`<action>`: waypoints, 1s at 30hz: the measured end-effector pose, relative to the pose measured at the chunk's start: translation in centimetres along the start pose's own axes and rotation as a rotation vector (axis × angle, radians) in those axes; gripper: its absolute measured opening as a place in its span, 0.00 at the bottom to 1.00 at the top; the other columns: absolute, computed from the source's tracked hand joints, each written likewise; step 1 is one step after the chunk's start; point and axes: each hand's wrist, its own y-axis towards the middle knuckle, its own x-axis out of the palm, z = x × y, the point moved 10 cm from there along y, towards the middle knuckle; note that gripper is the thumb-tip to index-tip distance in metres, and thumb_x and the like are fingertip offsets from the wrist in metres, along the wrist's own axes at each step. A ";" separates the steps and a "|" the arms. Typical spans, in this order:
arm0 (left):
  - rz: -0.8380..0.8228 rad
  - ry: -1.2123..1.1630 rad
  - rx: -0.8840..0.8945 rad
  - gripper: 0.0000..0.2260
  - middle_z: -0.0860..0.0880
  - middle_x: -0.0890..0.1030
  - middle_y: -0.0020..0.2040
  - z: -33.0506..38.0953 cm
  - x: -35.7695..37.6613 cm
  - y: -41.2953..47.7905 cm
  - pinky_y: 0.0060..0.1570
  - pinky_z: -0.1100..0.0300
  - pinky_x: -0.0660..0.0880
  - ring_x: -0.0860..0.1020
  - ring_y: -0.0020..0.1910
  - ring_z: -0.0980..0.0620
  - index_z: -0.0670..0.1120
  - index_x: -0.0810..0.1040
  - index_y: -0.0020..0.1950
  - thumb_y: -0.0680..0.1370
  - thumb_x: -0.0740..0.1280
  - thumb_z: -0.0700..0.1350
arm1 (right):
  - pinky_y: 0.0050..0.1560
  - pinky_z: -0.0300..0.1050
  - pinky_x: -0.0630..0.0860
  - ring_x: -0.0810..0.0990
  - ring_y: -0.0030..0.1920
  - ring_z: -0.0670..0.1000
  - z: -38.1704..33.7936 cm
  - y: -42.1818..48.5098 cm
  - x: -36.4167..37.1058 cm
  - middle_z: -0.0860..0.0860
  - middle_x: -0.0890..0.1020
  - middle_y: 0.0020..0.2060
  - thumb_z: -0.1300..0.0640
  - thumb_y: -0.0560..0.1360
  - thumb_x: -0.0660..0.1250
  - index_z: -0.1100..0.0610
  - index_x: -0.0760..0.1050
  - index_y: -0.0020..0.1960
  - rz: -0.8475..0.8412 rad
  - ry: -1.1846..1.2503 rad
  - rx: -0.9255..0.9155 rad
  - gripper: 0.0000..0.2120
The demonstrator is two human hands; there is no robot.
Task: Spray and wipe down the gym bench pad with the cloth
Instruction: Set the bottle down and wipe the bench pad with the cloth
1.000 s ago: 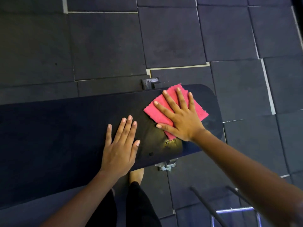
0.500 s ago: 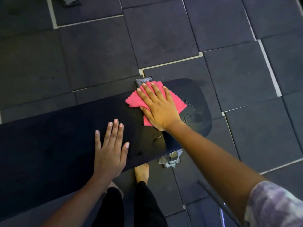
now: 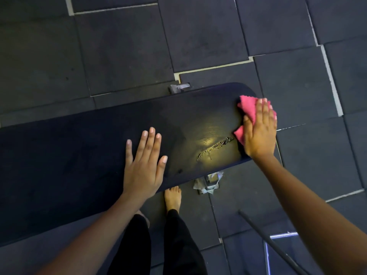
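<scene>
A long dark bench pad [image 3: 83, 155] runs from the left edge to a rounded end at the right. My right hand [image 3: 260, 130] lies flat on a pink cloth [image 3: 248, 109], pressing it onto the pad's right end; part of the cloth is hidden under the palm. A wet shiny patch with a line of droplets [image 3: 215, 146] sits just left of the cloth. My left hand [image 3: 144, 165] rests palm down on the pad's near edge with fingers spread, holding nothing. No spray bottle is in view.
Dark rubber floor tiles [image 3: 208, 32] surround the bench. Grey metal bench feet show at the far side [image 3: 179, 88] and the near side [image 3: 208, 182]. My bare foot [image 3: 172, 198] stands under the near edge. A dark metal bar [image 3: 272, 243] slants at the lower right.
My right hand has slid the pink cloth from the pad's far middle edge to its right end, leaving a wet streak. My left hand has stayed on the pad.
</scene>
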 end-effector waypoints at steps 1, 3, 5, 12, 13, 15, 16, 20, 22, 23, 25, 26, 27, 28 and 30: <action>0.001 -0.002 0.000 0.26 0.47 0.53 0.79 0.0 0.0 0.0 0.74 0.40 0.47 0.49 0.78 0.50 0.45 0.53 0.78 0.82 0.44 0.54 | 0.76 0.57 0.48 0.50 0.78 0.55 0.2 -0.7 -0.1 0.56 0.56 0.78 0.46 0.80 0.47 0.59 0.52 0.78 0.017 0.016 0.030 0.30; 0.004 -0.005 -0.003 0.26 0.47 0.53 0.79 0.0 0.0 0.0 0.74 0.40 0.46 0.49 0.78 0.50 0.44 0.54 0.78 0.82 0.43 0.54 | 0.77 0.58 0.46 0.48 0.78 0.55 -0.3 -2.2 0.0 0.54 0.54 0.78 0.46 0.81 0.47 0.57 0.51 0.79 0.038 0.028 0.073 0.30; 0.010 -0.021 -0.004 0.26 0.47 0.53 0.79 0.0 0.0 0.1 0.74 0.41 0.46 0.49 0.78 0.50 0.44 0.54 0.78 0.82 0.43 0.55 | 0.76 0.58 0.48 0.48 0.78 0.55 -1.7 -3.6 0.5 0.53 0.53 0.79 0.45 0.80 0.46 0.56 0.50 0.79 0.030 0.020 0.097 0.30; 0.149 -0.357 0.025 0.23 0.46 0.58 0.78 -0.7 -2.0 -0.2 0.75 0.43 0.47 0.51 0.78 0.50 0.43 0.58 0.76 0.82 0.47 0.49 | 0.72 0.60 0.57 0.50 0.78 0.56 -11.4 -9.3 4.2 0.55 0.54 0.78 0.46 0.80 0.48 0.57 0.53 0.78 -0.089 -0.036 -0.104 0.29; 0.180 -0.399 0.013 0.23 0.45 0.58 0.77 -1.3 -2.6 -0.5 0.75 0.43 0.47 0.52 0.78 0.50 0.42 0.59 0.76 0.82 0.48 0.49 | 0.72 0.59 0.57 0.50 0.78 0.56 -13.2 -10.2 4.9 0.55 0.54 0.78 0.47 0.80 0.49 0.57 0.54 0.78 -0.109 -0.033 -0.155 0.29; 0.244 -0.415 -0.022 0.23 0.44 0.60 0.77 -3.0 -3.7 -1.4 0.75 0.43 0.48 0.54 0.77 0.49 0.41 0.60 0.75 0.82 0.48 0.48 | 0.72 0.58 0.56 0.49 0.78 0.54 -17.4 -12.3 6.6 0.53 0.54 0.78 0.47 0.80 0.50 0.56 0.54 0.78 -0.157 -0.007 -0.272 0.29; 0.272 -0.412 -0.047 0.23 0.44 0.60 0.77 -4.1 -4.3 -1.9 0.75 0.43 0.48 0.54 0.77 0.48 0.41 0.61 0.75 0.82 0.48 0.49 | 0.72 0.57 0.55 0.48 0.78 0.53 -19.3 -13.3 7.3 0.52 0.53 0.78 0.47 0.80 0.51 0.55 0.54 0.78 -0.182 0.003 -0.323 0.29; 0.305 -0.355 -0.143 0.24 0.43 0.61 0.76 -8.7 -5.6 -4.3 0.74 0.41 0.47 0.55 0.77 0.47 0.38 0.62 0.74 0.82 0.47 0.49 | 0.72 0.55 0.56 0.51 0.78 0.50 -22.3 -14.6 7.6 0.50 0.57 0.78 0.48 0.80 0.52 0.54 0.57 0.78 -0.233 0.109 -0.377 0.27; 0.256 -0.294 -0.154 0.24 0.43 0.61 0.76 -10.0 -5.5 -5.2 0.74 0.40 0.47 0.54 0.77 0.48 0.38 0.61 0.75 0.82 0.47 0.50 | 0.71 0.56 0.60 0.57 0.77 0.49 -21.5 -13.5 5.8 0.49 0.62 0.76 0.48 0.80 0.52 0.54 0.63 0.76 -0.251 0.337 -0.338 0.25; 0.221 -0.261 -0.145 0.25 0.44 0.60 0.76 -10.3 -5.2 -5.5 0.74 0.41 0.46 0.53 0.77 0.48 0.39 0.60 0.75 0.82 0.46 0.51 | 0.71 0.56 0.62 0.60 0.76 0.49 -20.7 -12.8 4.2 0.49 0.65 0.74 0.49 0.80 0.53 0.55 0.66 0.74 -0.234 0.470 -0.304 0.24; 0.161 -0.211 -0.118 0.25 0.45 0.59 0.77 -10.5 -4.6 -6.0 0.75 0.41 0.45 0.52 0.77 0.49 0.40 0.59 0.75 0.82 0.46 0.51 | 0.70 0.56 0.64 0.65 0.74 0.51 -18.1 -11.2 0.7 0.49 0.69 0.72 0.51 0.80 0.54 0.53 0.71 0.71 -0.094 0.693 -0.210 0.21; 0.145 -0.196 -0.107 0.25 0.45 0.59 0.77 -10.6 -4.4 -6.1 0.75 0.41 0.45 0.52 0.77 0.49 0.40 0.58 0.76 0.82 0.46 0.52 | 0.69 0.56 0.67 0.68 0.72 0.52 -15.8 -10.4 -1.0 0.50 0.71 0.71 0.50 0.80 0.56 0.50 0.70 0.71 -0.006 0.780 -0.121 0.20; 0.135 -0.187 -0.104 0.25 0.45 0.59 0.77 -10.7 -4.2 -6.2 0.74 0.40 0.45 0.52 0.77 0.49 0.40 0.58 0.76 0.82 0.45 0.52 | 0.65 0.56 0.72 0.73 0.68 0.53 -13.3 -9.6 -2.2 0.52 0.72 0.70 0.48 0.80 0.57 0.50 0.68 0.72 0.074 0.832 -0.024 0.21; 0.131 -0.183 -0.110 0.25 0.45 0.59 0.77 -10.9 -4.0 -6.2 0.74 0.40 0.45 0.52 0.77 0.49 0.40 0.58 0.76 0.82 0.45 0.52 | 0.61 0.56 0.76 0.78 0.62 0.53 -10.9 -8.9 -3.4 0.56 0.72 0.70 0.46 0.79 0.58 0.53 0.66 0.73 0.142 0.831 0.046 0.24; 0.134 -0.184 -0.142 0.25 0.45 0.58 0.77 -11.6 -3.8 -6.2 0.74 0.40 0.45 0.52 0.77 0.49 0.41 0.58 0.76 0.82 0.46 0.52 | 0.64 0.56 0.73 0.76 0.65 0.51 -6.7 -7.5 -4.9 0.57 0.69 0.72 0.47 0.80 0.56 0.57 0.63 0.75 0.217 0.684 0.084 0.27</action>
